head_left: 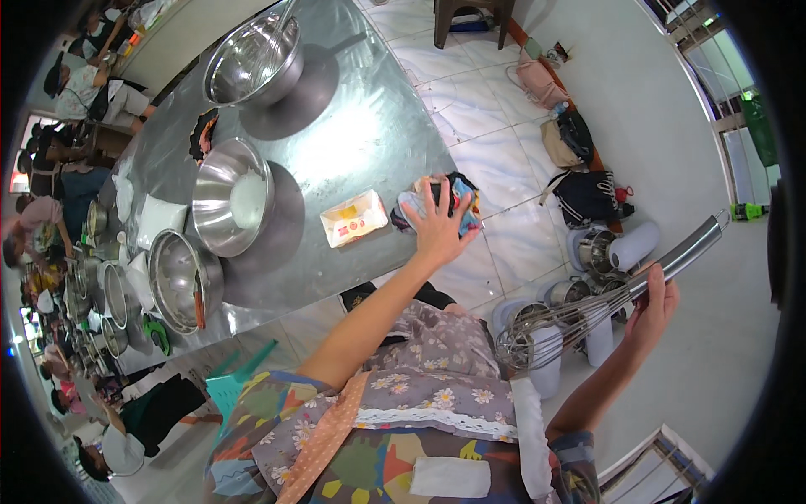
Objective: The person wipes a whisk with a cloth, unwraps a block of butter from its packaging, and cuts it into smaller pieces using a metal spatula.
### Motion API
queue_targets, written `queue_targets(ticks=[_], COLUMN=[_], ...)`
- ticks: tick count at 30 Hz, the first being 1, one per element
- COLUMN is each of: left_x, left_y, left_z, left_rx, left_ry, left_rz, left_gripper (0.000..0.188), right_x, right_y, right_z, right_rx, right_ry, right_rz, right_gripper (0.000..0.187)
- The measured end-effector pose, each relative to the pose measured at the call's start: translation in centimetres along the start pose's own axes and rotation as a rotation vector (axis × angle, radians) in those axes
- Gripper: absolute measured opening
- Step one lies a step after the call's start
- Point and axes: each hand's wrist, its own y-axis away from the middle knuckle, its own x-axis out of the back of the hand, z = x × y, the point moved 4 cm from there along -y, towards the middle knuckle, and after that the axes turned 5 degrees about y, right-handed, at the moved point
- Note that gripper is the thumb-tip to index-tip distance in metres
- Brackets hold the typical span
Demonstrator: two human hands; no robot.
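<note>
My left hand (440, 225) lies with spread fingers on a crumpled multicoloured cloth (410, 204) at the right edge of the steel table (353, 118). Part of the cloth is hidden under the palm. Out to the right, away from the table, my right hand (653, 307) is closed round a large wire whisk (690, 247), its wire loops pointing left. Just left of the cloth sits a small yellow and white pack (353, 219). A steel bowl (220, 181) holding something white stands farther left.
Another steel bowl (252, 67) at the far end has a whisk in it. A third bowl (172, 281) stands near left. Stand mixers (537, 370) and bags (579, 197) line the right wall. Several people work at the left; a teal plastic chair (231, 386) is close by.
</note>
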Motion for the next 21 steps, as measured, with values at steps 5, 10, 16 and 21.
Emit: queue_targets(ticks=[5, 10, 16, 21], left_x=[-0.7, 0.2, 3.5, 7.7], left_y=[4.7, 9.2, 14.5, 19.8], left_z=[0.8, -0.9, -4.3, -9.2], left_rx=[-0.121, -0.196, -0.156, -0.006], left_ry=[-0.171, -0.127, -0.076, 0.031], left_rz=[0.041, 0.058, 0.001, -0.028], left_gripper=[0.068, 0.06, 0.037, 0.031], right_x=[-0.2, -0.9, -1.3, -4.6], right_y=[0.2, 0.0, -2.2, -4.8], right_z=[0.4, -0.2, -0.7, -4.1], right_rx=[-0.01, 0.018, 0.046, 0.255], right_ry=[-0.019, -0.004, 0.193, 0.308], right_rz=[-0.016, -0.048, -0.014, 0.006], right_gripper=[0.014, 0.014, 0.022, 0.02])
